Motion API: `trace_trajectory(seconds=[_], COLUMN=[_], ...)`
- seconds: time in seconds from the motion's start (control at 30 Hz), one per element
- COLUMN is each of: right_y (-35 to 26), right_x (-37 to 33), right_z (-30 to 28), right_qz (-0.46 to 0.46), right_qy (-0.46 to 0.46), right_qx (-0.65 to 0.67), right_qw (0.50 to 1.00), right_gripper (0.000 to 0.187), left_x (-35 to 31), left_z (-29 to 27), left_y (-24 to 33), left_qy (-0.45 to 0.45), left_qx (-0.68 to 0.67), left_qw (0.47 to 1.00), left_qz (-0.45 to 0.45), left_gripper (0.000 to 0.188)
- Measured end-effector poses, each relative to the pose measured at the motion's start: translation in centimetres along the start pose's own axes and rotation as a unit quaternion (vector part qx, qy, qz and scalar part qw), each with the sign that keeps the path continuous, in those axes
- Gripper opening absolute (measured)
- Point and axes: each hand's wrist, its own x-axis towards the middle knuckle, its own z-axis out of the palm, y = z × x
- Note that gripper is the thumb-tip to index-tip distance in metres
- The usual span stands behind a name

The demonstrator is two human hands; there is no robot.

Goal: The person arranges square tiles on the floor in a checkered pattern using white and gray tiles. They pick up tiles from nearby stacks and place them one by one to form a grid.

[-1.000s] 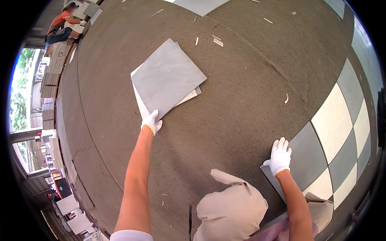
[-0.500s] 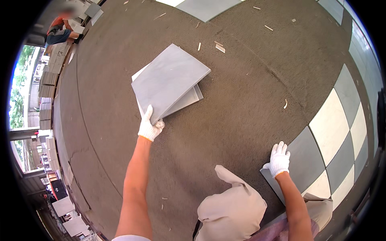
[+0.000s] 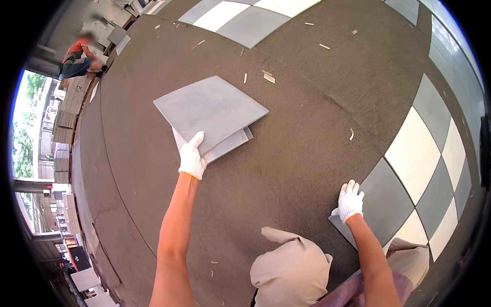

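Out in front, my left hand, in a white knitted glove, grips the near corner of a square grey tile, its thumb on top. That tile is tilted and turned over other tiles, whose edges show beneath it. My right hand, gloved too, lies on the left corner of a grey floor tile with its fingers stretched out. This tile borders a cream tile in a laid checkered field.
More checkered tiles lie at the far side. Small chips are scattered over the brown floor. A person crouches at far left, near stacked tiles. My bent knee is close below.
The grey tile in my left hand has turned and its far corner has swung left. My right hand stays on the floor tile. The whole view has shifted slightly.
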Motion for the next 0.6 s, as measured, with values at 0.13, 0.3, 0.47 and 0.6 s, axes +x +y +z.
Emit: trace_trajectory(seconds=[0.13, 0.3, 0.47, 0.6], right_y=[0.5, 1.8, 8.6, 14.2], right_x=[-0.2, -1.4, 2.5, -5.8], right_z=[0.7, 1.5, 5.4, -1.6], right_qz=[-0.012, -0.022, -0.014, -0.182], right_qy=[0.02, 0.079, -0.008, 0.003], right_qx=[0.014, 0.097, 0.753, 0.956], right_qw=[1.0, 0.992, 0.658, 0.23], right_gripper=[0.114, 0.09, 0.086, 0.097], left_x=[-4.6, -15.8, -21.7, -25.0], left_z=[1.3, 3.8, 7.3, 12.2], left_y=[2.0, 3.0, 1.9, 1.0], left_qy=[-0.041, -0.068, -0.291, -0.41], left_qx=[0.049, 0.134, 0.084, 0.139], left_qw=[0.998, 0.982, 0.926, 0.873], left_qz=[-0.01, -0.115, -0.227, -0.224], left_gripper=[0.044, 0.058, 0.06, 0.057])
